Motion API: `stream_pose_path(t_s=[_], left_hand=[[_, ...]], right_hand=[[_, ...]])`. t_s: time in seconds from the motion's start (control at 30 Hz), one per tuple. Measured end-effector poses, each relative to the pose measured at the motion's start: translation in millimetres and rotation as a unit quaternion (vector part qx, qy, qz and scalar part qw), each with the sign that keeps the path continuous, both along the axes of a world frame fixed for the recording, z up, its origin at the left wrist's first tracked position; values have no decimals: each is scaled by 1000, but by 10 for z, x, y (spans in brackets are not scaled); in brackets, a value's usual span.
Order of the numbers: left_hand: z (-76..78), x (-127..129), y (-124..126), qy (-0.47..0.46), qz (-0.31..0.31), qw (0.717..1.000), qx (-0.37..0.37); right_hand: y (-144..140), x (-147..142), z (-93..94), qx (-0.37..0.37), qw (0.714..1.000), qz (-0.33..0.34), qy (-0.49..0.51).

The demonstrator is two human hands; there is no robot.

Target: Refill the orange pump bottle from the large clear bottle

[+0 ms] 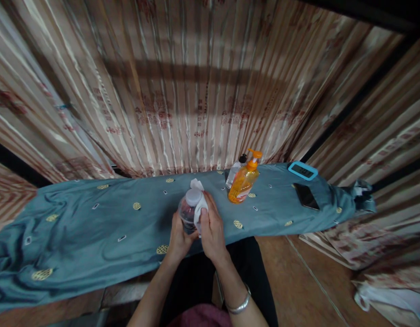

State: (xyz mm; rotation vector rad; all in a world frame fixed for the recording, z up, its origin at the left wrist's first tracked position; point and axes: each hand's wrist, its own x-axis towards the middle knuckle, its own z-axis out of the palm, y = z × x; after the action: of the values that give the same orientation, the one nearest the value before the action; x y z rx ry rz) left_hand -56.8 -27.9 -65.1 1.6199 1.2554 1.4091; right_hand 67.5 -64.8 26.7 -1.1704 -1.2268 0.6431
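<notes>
Left hand [178,238] grips the upright clear plastic bottle with white cap [190,210] from its left over the blue-grey patterned cloth [94,227]; right hand [211,229] presses a white tissue [199,206] against its right side.

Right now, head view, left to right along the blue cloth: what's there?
left hand → clear jar → white cloth with right hand → orange pump bottle → black phone

Cloth-covered table [94,227] with orange pump bottle [244,181], clear bottle [234,171], phone [306,196], blue clock [302,170].
</notes>
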Motion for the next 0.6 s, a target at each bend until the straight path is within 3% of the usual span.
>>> stream_pose_path(t_s=[0.17, 0.33, 0.47, 0.6], left_hand=[[0, 2, 0, 6, 0, 1000, 1], [27, 6, -41, 14, -36, 998, -48], [31, -55, -87, 26, -63, 994, -89], [1, -102, -100, 8, -71, 993, -91]], right_hand=[[-44, -91, -170, 16, 999, -35, -13], [27, -91, -553, -98, 988, -29, 113], [82, -51, -864, -166, 975, -40, 145], [116, -7, -969, -182, 969, -48, 158]])
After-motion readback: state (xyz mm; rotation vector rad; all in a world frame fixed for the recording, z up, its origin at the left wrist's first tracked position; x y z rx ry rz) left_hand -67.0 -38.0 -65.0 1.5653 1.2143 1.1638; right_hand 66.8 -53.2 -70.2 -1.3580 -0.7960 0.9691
